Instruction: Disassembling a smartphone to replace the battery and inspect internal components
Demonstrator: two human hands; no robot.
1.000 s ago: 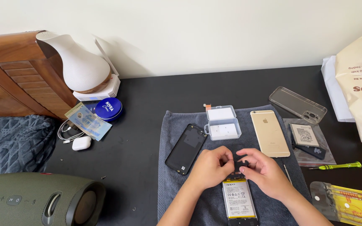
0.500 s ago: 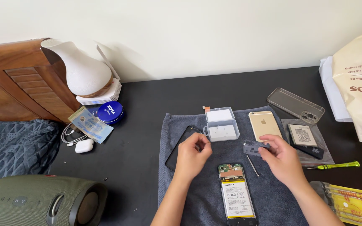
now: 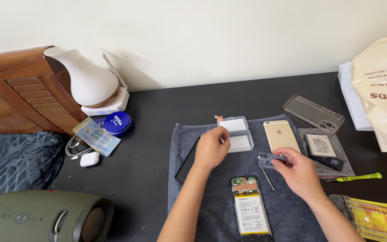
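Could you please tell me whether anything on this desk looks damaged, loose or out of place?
The opened phone with its back cover off lies battery-up on the grey towel. The right hand holds a small grey removed plate. A tiny dark speck, perhaps a screw, lies loose on the black desk.

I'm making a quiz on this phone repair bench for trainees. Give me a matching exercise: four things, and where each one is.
Things:
1. opened phone
2. gold phone
3. green screwdriver
4. small grey plate

Places:
A. on the black table, right of the towel
B. in the right hand
C. on the towel, nearest the camera
D. face down, right of the white box

Pairs: 1-C, 2-D, 3-A, 4-B
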